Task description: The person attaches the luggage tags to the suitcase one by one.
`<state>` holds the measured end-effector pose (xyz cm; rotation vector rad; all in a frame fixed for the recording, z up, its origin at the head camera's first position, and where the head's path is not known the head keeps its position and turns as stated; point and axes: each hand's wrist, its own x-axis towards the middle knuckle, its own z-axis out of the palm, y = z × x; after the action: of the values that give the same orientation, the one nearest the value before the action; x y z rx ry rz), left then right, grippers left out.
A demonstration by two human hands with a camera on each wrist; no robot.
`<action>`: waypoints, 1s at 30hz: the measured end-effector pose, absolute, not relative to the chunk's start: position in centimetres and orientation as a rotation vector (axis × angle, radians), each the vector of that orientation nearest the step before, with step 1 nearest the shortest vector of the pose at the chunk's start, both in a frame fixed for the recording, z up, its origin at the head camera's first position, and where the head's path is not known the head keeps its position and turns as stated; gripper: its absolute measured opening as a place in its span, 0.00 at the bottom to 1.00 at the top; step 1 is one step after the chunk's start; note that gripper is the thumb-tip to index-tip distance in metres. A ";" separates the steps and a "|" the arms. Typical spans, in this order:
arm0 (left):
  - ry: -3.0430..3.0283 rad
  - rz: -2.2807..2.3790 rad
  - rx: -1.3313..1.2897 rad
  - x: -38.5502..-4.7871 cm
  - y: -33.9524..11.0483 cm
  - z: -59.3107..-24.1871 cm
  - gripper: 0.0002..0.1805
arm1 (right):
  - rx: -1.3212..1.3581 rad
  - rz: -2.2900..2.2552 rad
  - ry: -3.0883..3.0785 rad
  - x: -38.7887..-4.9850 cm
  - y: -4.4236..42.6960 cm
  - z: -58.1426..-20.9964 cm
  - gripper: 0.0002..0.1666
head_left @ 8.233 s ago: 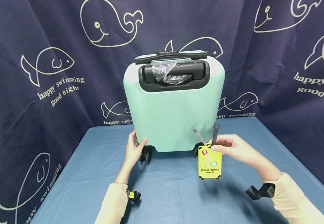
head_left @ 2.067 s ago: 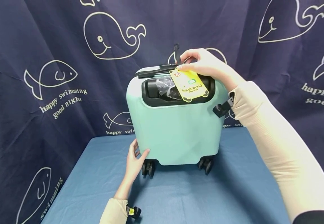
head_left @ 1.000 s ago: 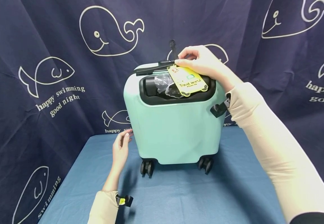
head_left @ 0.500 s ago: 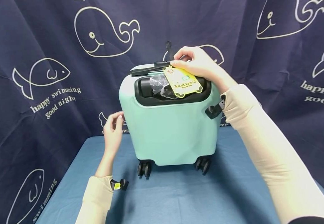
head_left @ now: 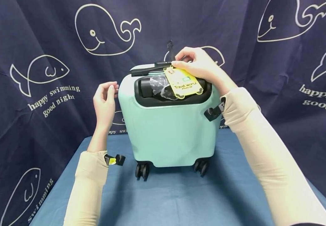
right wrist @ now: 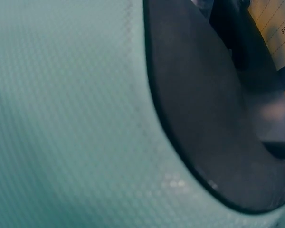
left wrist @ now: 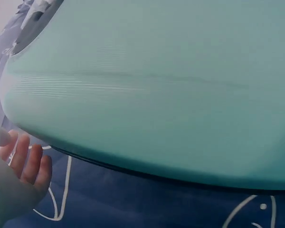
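A mint-green suitcase stands upright on its black wheels, with a black carry handle across its top. My right hand pinches a yellow luggage tag at its upper end, beside that handle. The tag hangs over the dark recess, and its black strap sticks up behind. At the suitcase's upper left side is my left hand, fingers loosely bent and holding nothing. In the left wrist view these fingers lie close to the shell's edge; whether they touch it, I cannot tell.
Crumpled clear plastic covers part of the handle in the recess. The suitcase stands on a blue cloth-covered table. A navy curtain with white whale and fish drawings hangs close behind and at both sides.
Over the last second or so, my left hand has left the suitcase's lower left corner and risen along its side. Earlier, my right hand brought the luggage tag up from low right to the handle.
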<state>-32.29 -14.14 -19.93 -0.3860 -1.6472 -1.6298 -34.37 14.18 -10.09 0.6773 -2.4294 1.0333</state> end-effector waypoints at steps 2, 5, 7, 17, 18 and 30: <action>-1.668 -1.616 -0.390 -32.3 -13.8 -18.8 0.11 | 0.686 1.053 -2.427 -34.4 14.2 -10.2 0.15; -1.700 -1.575 -0.408 -33.3 -13.5 -17.7 0.11 | 0.690 1.058 -2.425 -34.4 14.2 -10.3 0.15; -1.713 -1.551 -0.424 -34.2 -13.3 -17.0 0.11 | 0.693 1.052 -2.422 -34.4 14.3 -10.4 0.15; -1.837 -1.493 -0.454 -35.3 -12.0 -13.9 0.09 | 0.777 1.070 -2.370 -34.6 14.1 -10.4 0.12; -1.863 -1.470 -0.454 -35.3 -11.8 -13.6 0.09 | 0.782 1.065 -2.367 -34.7 14.1 -10.4 0.12; -2.088 -1.093 -0.493 -35.7 -8.8 -10.9 0.11 | 0.800 1.017 -2.375 -34.5 13.9 -10.2 0.14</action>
<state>-35.66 -8.85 -10.93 -0.4934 -2.0883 -1.0931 -34.47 13.91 -10.20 0.7995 -2.3752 1.0175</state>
